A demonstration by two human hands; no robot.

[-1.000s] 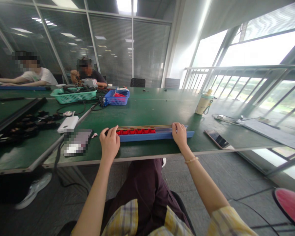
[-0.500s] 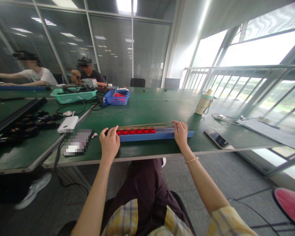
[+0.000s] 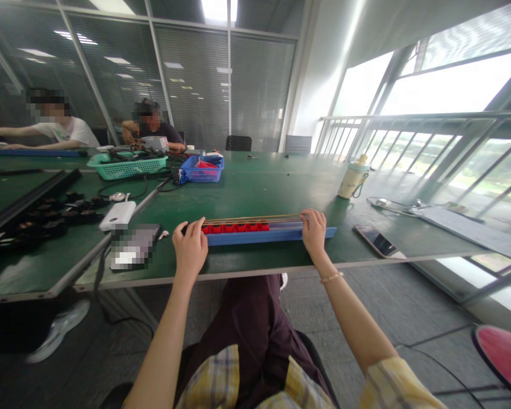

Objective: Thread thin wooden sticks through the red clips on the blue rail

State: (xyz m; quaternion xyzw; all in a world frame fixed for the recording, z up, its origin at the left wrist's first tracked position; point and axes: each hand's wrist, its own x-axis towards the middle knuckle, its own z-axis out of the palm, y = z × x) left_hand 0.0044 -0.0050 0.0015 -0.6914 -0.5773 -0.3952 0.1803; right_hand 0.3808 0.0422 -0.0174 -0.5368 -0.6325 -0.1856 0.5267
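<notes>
Your right hand, apparently pinching the upper orange strand, has lowered it slightly toward the blue rail, seemingly keeping it taut; your left hand's grip I can't tell.

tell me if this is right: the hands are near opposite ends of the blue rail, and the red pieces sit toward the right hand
Not quite: the head view shows the red pieces sitting toward the left hand, not the right hand. The hands are near opposite ends of the blue rail.
</notes>
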